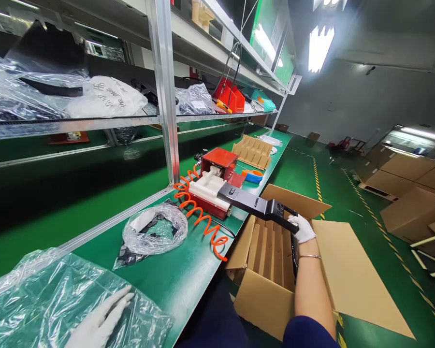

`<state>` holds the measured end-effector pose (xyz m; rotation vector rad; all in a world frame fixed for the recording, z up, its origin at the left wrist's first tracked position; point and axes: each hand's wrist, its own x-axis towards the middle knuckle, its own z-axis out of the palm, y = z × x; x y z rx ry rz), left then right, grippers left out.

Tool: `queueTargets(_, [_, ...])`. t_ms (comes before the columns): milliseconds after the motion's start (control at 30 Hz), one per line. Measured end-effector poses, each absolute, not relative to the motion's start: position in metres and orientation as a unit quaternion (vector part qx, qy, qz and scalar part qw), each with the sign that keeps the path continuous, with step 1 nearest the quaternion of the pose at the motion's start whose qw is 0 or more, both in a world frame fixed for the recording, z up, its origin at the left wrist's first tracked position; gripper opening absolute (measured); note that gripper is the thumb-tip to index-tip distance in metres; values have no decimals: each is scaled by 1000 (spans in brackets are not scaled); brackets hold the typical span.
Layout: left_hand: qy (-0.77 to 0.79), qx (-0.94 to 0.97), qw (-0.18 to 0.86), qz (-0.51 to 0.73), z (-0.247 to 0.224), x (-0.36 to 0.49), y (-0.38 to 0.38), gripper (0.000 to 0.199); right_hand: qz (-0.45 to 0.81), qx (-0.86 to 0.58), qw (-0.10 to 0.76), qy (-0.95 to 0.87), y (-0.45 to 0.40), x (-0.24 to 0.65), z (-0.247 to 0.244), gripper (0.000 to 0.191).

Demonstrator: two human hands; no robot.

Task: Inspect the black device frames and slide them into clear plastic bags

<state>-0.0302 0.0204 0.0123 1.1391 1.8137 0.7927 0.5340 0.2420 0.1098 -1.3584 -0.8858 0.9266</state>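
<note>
1 black part (252,203) in right hand (302,229).

Bright, cool white light comes from ceiling lamps (321,48) at the upper right, their centers blown out with a hazy glow. Glare streaks the plastic bag (58,299) at lower left, and deep shadow darkens the left middle. Wide-angle distortion stretches the edges, where distant background detail looks soft.
</note>
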Motion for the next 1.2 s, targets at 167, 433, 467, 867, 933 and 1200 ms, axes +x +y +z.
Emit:
queueTargets(167, [735,416,407,347,22,-22,21,60,404,-534,641,-375,219,532,129,58])
queueTargets(433, [726,396,347,442,134,-18,21,79,437,-444,555,-551,195,468,204,89])
queueTargets(467, [707,426,354,440,148,-15,22,81,453,-431,514,-588,196,450,212,90])
queueTargets(867, [626,404,465,478,149,25,-4,33,497,-188,417,-737,216,243,220,63])
queueTargets(933, [614,304,389,616,146,16,-6,44,512,-215,398,-730,190,219,192,59])
queueTargets(1200, [559,91,114,816,137,20,5,42,458,-273,217,-818,73,128,121,74])
